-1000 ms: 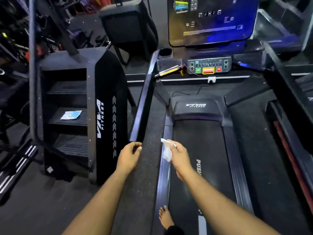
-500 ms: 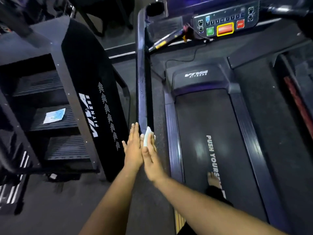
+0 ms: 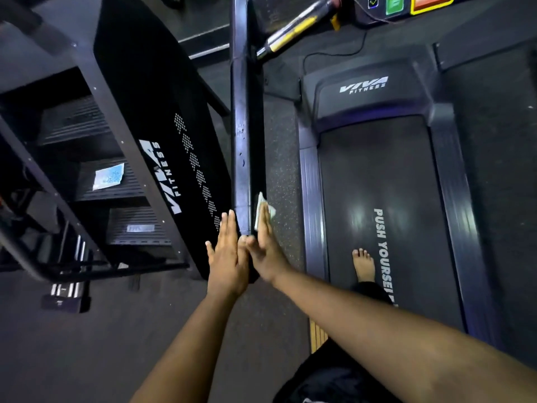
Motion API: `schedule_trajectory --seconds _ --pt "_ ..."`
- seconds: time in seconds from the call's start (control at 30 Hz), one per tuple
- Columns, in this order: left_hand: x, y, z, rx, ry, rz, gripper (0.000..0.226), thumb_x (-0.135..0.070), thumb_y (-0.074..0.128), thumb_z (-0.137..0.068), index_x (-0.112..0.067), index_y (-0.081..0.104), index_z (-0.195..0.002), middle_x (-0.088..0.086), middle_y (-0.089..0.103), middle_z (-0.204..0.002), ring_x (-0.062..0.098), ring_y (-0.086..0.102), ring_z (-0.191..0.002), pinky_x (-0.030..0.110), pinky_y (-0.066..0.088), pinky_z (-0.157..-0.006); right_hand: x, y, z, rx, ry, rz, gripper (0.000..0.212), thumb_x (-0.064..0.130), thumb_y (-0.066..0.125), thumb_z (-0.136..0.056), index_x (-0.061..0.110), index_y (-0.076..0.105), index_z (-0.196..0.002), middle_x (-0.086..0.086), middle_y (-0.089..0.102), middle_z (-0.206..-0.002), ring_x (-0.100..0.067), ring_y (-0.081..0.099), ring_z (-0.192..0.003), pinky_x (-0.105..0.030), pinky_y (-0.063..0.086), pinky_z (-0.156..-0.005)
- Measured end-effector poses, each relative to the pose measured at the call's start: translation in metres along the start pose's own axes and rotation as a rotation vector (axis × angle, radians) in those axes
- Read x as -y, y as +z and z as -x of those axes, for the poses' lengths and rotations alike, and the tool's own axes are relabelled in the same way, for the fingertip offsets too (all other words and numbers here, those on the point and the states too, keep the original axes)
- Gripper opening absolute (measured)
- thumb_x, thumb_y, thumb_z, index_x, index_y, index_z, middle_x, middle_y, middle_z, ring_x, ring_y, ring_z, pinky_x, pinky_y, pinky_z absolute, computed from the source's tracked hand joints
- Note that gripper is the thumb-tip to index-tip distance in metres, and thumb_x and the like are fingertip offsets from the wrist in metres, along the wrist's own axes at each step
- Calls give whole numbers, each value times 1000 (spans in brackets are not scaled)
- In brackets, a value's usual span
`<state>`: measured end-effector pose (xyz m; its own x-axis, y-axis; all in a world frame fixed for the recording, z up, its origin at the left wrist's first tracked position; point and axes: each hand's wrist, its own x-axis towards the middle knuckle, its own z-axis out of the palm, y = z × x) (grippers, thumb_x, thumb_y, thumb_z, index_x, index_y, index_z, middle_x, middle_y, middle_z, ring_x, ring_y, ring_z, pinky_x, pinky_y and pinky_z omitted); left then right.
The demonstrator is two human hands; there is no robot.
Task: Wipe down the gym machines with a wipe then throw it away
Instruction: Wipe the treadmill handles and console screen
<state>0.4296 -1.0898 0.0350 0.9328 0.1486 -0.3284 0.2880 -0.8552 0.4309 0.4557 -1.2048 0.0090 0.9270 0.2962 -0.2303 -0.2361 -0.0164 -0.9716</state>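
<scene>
The treadmill's dark left handrail [image 3: 242,126] runs from the console down to my hands. With straight fingers, my right hand [image 3: 266,247] presses a white wipe [image 3: 261,203] flat against the rail's right side near its end. My left hand [image 3: 228,254] lies flat, fingers straight, on the rail's left side opposite. The wipe is mostly hidden behind my right fingers. The treadmill belt [image 3: 374,199] lies to the right.
A black stair-climber machine [image 3: 157,126] stands close on the left, with a blue-white wipe packet [image 3: 109,175] on one of its steps. My bare foot [image 3: 363,264] stands on the belt. The console buttons [image 3: 395,4] sit at the top edge.
My right hand carried the wipe from the treadmill's side rail to the handrail end, and my left hand opened flat against the rail's other side. The camera tilted down and closer.
</scene>
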Motion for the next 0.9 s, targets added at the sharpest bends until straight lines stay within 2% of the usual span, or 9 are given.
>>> schedule_trajectory --seconds 0.13,0.27,0.33,0.43,0.5,0.57,0.73,0.83,0.9 --pt "-1 2 -3 -5 -7 111 63 -58 17 -101 -38 1 -159 -17 -1 -169 -6 -2 -153 45 3 -128 -8 -8 -12 33 -17 -10 104 83 16 -88 13 -11 -159 2 -18 -167 -9 -17 -153 -39 -5 -127" --pt "-10 5 -5 -26 -65 328 60 -43 30 -102 -35 9 -158 -20 5 -167 -6 1 -153 35 6 -129 -21 -12 26 60 -46 -16 57 36 33 -110 15 15 -160 3 8 -169 -9 6 -155 -40 12 -127" --pt "-14 7 -8 -49 -90 321 62 -43 29 -101 -33 10 -159 -21 6 -166 -5 1 -153 32 6 -128 -20 -15 5 -20 -43 17 52 23 36 -110 14 21 -158 0 17 -167 -9 13 -154 -41 18 -126" --pt "-9 7 -7 -76 -80 271 64 -46 26 -98 -31 12 -159 -18 7 -167 -4 2 -153 33 7 -128 -6 -8 -45 -56 -81 111 63 40 28 -109 5 11 -159 -9 8 -168 -20 3 -157 -44 11 -127" --pt "-8 10 -7 -90 -74 241 66 -45 25 -98 -27 14 -161 -15 9 -168 -3 3 -154 36 9 -128 -4 -6 -62 -50 -62 153 69 42 28 -107 4 1 -158 -11 -2 -168 -20 -7 -156 -46 4 -127" --pt "-9 10 -8 -93 -75 231 65 -46 24 -98 -27 13 -160 -16 9 -167 -2 4 -154 39 10 -129 -8 -8 -54 -6 -75 131 70 40 29 -107 3 -1 -158 -9 -7 -167 -18 -11 -156 -47 1 -127" --pt "-17 1 -24 -72 -56 235 61 -41 28 -102 -33 8 -160 -16 6 -169 -1 5 -154 45 14 -128 -16 -10 -5 140 -111 24 82 60 23 -104 5 -5 -158 -5 -14 -167 -18 -13 -155 -42 -1 -127" --pt "-24 -1 -40 -66 -56 210 64 -48 25 -103 -29 7 -161 -17 4 -167 -3 2 -154 47 12 -128 -5 -15 -53 57 -66 25 90 69 19 -99 7 -7 -158 -7 -15 -167 -18 -16 -155 -45 -3 -127" --pt "-31 -3 -54 -81 -37 168 64 -45 26 -104 -25 7 -162 -13 3 -169 -3 1 -154 48 11 -128 7 -29 -93 12 30 0 106 85 15 -87 10 -8 -159 -3 -17 -167 -12 -19 -152 -44 -4 -127"
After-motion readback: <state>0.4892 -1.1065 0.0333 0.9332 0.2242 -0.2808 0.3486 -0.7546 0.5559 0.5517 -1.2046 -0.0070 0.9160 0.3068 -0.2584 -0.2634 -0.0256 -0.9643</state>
